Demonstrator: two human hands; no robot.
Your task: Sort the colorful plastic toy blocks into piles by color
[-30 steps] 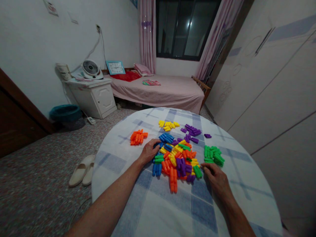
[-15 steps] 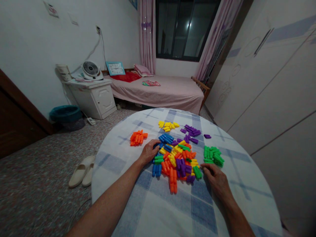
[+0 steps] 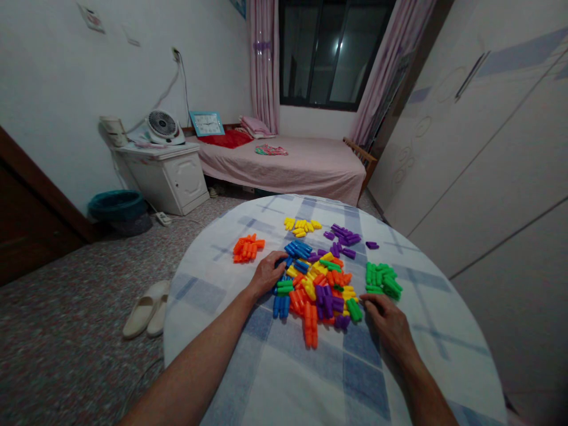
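Note:
A mixed heap of coloured plastic blocks (image 3: 320,289) lies in the middle of a round table with a blue-checked cloth (image 3: 284,378). My left hand (image 3: 267,273) rests on the heap's left edge, fingers curled over blue and green blocks. My right hand (image 3: 387,322) lies on the cloth at the heap's right edge, fingers bent, fingertips close to a green block (image 3: 354,309). Sorted piles lie around the heap: orange (image 3: 247,247), yellow (image 3: 302,225), blue (image 3: 299,248), purple (image 3: 344,235) and green (image 3: 382,280).
Beyond the table stand a bed with a pink cover (image 3: 293,163), a white cabinet (image 3: 166,174) with a fan (image 3: 163,125), and a teal basin (image 3: 118,204). Slippers (image 3: 146,307) lie on the floor at left. White wardrobe doors (image 3: 488,148) fill the right side.

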